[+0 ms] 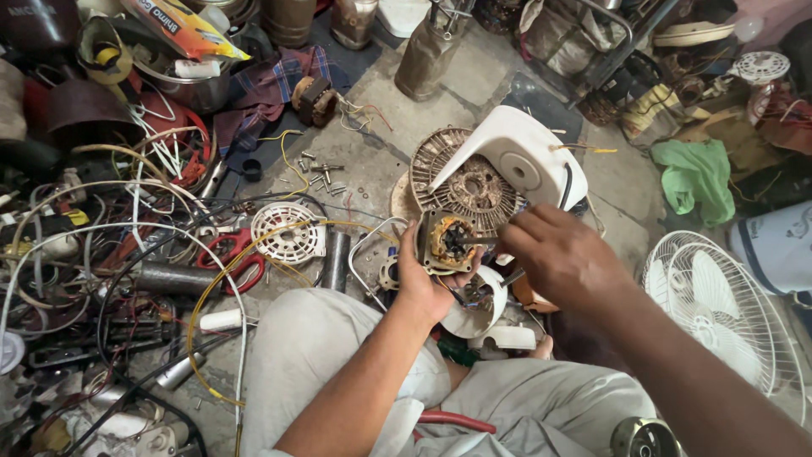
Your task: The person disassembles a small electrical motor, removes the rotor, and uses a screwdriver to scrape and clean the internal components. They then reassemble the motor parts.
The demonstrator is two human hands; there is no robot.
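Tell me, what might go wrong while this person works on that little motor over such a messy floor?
The left hand alone cradles the small motor while the right hand works at its shaft, so it might slip and drop. The loose screws on the floor could easily get lost among the clutter. The thin yellow wire looping by the knee might snag on an arm.

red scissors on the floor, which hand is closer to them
Left. The left hand, holding the small motor, lies right of the red scissors; the right hand is farther right still.
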